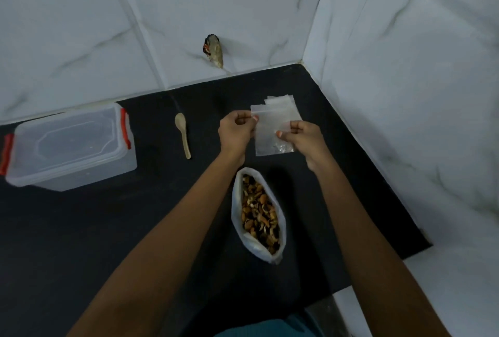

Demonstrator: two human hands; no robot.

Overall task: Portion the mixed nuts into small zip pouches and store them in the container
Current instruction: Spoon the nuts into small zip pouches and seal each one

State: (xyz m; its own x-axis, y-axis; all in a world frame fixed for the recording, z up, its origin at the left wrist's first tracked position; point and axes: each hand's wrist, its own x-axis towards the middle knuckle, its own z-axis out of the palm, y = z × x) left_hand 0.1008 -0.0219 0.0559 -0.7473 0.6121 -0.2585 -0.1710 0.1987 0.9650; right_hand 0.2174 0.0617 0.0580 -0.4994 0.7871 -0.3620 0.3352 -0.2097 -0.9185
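A small clear zip pouch is held up above the black counter. My left hand pinches its top left corner and my right hand pinches its right edge. The pouch looks empty. Behind it lies a small stack of spare pouches. An open white bag of mixed nuts stands on the counter between my forearms. A clear plastic container with red clips and its lid on sits at the far left. A small wooden spoon lies left of my left hand.
The black counter runs into a corner of white marble-look tiled walls at the back and right. A plugged hole with crumpled material shows in the back wall. The counter's right end stops near a white ledge.
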